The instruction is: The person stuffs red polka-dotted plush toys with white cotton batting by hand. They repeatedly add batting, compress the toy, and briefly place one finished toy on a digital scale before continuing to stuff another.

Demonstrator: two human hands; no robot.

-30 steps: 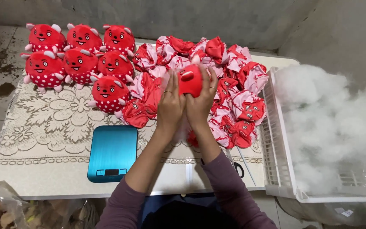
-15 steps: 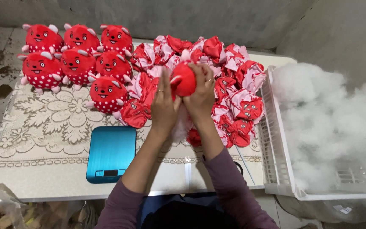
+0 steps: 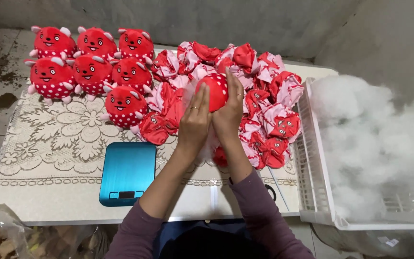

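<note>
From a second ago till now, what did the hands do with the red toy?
Both hands, the left hand and the right hand, kept pressing the red toy between them and turned it: its plain red side showed before, its white-dotted side shows now. The stuffed toys, the blue scale and the basket of white stuffing stayed put.

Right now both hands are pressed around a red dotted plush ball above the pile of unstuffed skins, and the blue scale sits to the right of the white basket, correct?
Not quite. The head view shows the blue scale left of the white basket, beside the left hand. The right hand and plush ball are as stated.
</note>
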